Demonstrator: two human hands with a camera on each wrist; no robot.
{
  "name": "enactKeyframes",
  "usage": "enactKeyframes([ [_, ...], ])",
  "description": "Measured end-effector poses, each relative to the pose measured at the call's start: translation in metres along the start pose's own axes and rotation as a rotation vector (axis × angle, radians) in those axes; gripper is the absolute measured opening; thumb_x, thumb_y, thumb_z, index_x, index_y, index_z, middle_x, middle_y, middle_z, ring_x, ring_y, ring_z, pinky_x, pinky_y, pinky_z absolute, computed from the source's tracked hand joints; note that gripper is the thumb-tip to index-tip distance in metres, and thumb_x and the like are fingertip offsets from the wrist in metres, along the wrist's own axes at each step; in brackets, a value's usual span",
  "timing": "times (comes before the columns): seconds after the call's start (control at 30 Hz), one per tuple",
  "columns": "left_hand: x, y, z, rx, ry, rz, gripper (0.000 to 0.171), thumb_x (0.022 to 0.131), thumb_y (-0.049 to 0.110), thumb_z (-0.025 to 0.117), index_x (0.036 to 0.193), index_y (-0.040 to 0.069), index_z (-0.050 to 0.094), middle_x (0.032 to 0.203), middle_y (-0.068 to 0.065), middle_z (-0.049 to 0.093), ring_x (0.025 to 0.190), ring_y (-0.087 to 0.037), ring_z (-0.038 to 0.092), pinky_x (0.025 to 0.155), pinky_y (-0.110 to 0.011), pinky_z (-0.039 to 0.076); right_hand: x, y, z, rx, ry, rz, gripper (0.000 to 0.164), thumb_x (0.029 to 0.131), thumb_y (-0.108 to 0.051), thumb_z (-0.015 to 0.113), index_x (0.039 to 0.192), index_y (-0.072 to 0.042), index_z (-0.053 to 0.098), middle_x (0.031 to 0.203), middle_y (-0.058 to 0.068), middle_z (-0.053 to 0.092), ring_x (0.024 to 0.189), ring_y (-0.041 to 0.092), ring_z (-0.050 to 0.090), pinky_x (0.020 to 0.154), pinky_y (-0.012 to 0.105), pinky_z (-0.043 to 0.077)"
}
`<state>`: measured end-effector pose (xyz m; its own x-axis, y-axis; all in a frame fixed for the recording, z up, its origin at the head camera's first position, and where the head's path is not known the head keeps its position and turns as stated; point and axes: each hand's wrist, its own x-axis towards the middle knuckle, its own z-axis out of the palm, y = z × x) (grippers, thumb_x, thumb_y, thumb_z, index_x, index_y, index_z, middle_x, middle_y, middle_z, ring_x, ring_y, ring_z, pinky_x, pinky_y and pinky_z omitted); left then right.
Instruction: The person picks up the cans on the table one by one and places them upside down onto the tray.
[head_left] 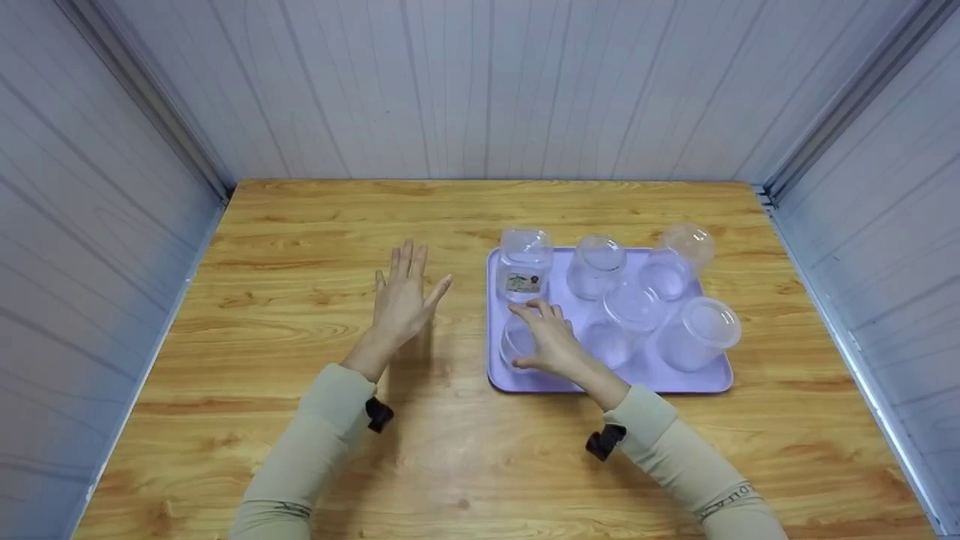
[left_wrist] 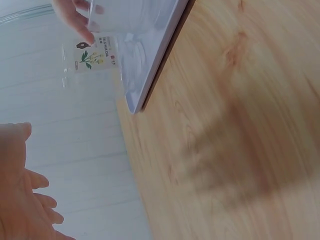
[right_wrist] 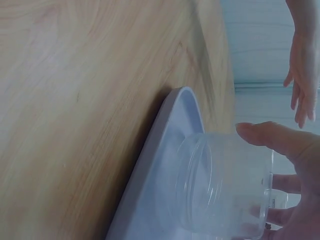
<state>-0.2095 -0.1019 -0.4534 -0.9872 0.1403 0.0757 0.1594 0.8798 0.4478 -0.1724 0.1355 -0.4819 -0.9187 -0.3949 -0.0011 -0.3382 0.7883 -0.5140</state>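
My left hand (head_left: 403,301) hovers over the wood table left of the tray, fingers straight and thumb spread, holding nothing. At the front left corner of the lilac tray (head_left: 551,382), my right hand (head_left: 553,342) grips a clear plastic jar (right_wrist: 225,182). The thumb is on one side of the jar and the curled fingers on the other. The jar stands upright on or just above the tray; which of these, I cannot tell. Directly behind it is a square clear jar with a printed label (head_left: 523,282).
Other clear containers share the tray: a round jar (head_left: 596,266) at the back, a tall one (head_left: 630,319) in the middle, another (head_left: 697,337) at front right. A domed clear piece (head_left: 688,244) rises at the back right corner. Pale panel walls (head_left: 450,90) enclose the table.
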Motion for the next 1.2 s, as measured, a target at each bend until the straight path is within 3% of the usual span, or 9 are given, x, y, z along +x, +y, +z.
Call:
enactKeyframes([
  [0.37, 0.009, 0.001, -0.012, 0.007, 0.003, 0.033, 0.072, 0.090, 0.051, 0.035, 0.142, 0.007, 0.012, 0.147, -0.014, 0.004, 0.132, -0.034, 0.002, 0.098, -0.062, 0.008, 0.002, 0.004, 0.006, -0.059, -0.058, 0.017, 0.084, 0.059, -0.026, 0.080, 0.132, -0.012, 0.041, 0.130, 0.020, 0.035, 0.112, 0.038, 0.034, 0.085, 0.055, 0.035],
  [0.6, 0.016, 0.006, -0.024, 0.073, -0.024, 0.027, 0.072, 0.089, 0.054, 0.034, 0.143, 0.012, 0.011, 0.147, -0.013, 0.002, 0.132, -0.034, 0.001, 0.098, -0.062, 0.009, -0.001, -0.001, -0.005, -0.044, -0.140, 0.008, 0.094, 0.065, -0.036, 0.077, 0.140, -0.009, 0.026, 0.139, 0.029, 0.017, 0.124, 0.046, 0.020, 0.094, 0.060, 0.024],
  [0.97, 0.018, 0.017, -0.055, 0.158, -0.101, 0.053, 0.075, 0.088, 0.058, 0.028, 0.143, 0.015, 0.002, 0.147, -0.009, -0.010, 0.131, -0.032, -0.007, 0.098, -0.062, 0.004, -0.001, -0.026, -0.076, -0.150, -0.178, -0.187, 0.087, 0.071, -0.036, 0.072, 0.139, -0.006, 0.027, 0.143, 0.023, 0.013, 0.129, 0.038, 0.015, 0.103, 0.048, 0.017],
  [1.2, 0.021, 0.029, -0.071, 0.218, -0.103, 0.085, 0.077, 0.087, 0.061, 0.025, 0.143, 0.016, -0.001, 0.147, -0.009, -0.010, 0.131, -0.032, -0.008, 0.098, -0.062, 0.004, 0.006, -0.025, -0.126, -0.193, -0.160, -0.203, 0.085, 0.076, -0.044, 0.063, 0.141, -0.010, 0.019, 0.145, 0.017, 0.008, 0.131, 0.035, 0.010, 0.103, 0.051, 0.012],
])
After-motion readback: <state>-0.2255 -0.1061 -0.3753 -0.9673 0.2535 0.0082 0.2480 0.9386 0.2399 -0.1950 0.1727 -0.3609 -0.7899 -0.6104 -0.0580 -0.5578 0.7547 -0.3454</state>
